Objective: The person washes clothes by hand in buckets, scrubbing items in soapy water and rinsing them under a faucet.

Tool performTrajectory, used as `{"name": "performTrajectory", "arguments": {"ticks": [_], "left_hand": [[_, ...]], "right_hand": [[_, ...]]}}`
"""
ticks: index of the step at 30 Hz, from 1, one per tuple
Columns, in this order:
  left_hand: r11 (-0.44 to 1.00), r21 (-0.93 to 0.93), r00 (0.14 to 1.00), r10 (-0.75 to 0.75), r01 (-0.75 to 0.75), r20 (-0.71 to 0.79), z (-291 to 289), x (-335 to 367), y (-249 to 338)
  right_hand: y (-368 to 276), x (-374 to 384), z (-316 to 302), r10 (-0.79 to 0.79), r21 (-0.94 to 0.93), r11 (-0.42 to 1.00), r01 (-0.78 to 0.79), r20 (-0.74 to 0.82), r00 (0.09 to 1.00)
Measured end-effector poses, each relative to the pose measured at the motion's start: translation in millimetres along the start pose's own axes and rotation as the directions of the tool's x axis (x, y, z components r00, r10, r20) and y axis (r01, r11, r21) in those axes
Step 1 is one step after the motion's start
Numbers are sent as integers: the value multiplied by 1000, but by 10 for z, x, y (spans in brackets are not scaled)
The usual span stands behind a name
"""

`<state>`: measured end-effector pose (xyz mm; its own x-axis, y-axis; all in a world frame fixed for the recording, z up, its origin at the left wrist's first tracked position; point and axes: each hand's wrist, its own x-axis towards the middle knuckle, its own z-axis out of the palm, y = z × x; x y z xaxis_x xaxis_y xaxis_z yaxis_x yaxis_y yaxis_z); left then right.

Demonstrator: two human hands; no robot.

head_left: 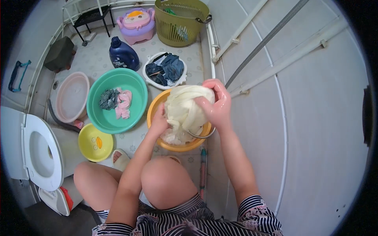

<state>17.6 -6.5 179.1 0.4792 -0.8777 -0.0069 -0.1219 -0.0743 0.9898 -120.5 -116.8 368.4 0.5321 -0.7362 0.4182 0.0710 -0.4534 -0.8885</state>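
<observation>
A wet cream-white cloth (183,108) is bunched up above an orange basin (155,108) on the tiled floor. My right hand (214,104) grips the top right of the cloth, its skin wet. My left hand (159,122) clutches the lower left part of the same cloth, just inside the basin's rim. The cloth's lower end hangs down into the basin, hiding what is inside it.
A green basin (98,98) holds a dark and a pink cloth. A white bowl (151,80) holds dark blue clothes. Around stand a pink basin (73,96), a small yellow basin (94,143), a blue detergent bottle (123,55), an olive basket (179,23), and a toilet (39,147) at left.
</observation>
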Motion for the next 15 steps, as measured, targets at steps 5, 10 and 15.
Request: {"name": "performTrajectory", "arguments": {"ticks": [5, 10, 15], "left_hand": [[931, -348, 979, -165, 113, -122, -204, 110, 258], [979, -129, 965, -180, 157, -191, -215, 233, -58], [983, 138, 978, -94, 121, -186, 162, 503, -160]], "right_hand": [[499, 52, -163, 59, -99, 993, -58, 10, 998], [1325, -68, -146, 146, -314, 941, -128, 36, 989], [2285, -393, -257, 272, -450, 863, -230, 31, 962]]}}
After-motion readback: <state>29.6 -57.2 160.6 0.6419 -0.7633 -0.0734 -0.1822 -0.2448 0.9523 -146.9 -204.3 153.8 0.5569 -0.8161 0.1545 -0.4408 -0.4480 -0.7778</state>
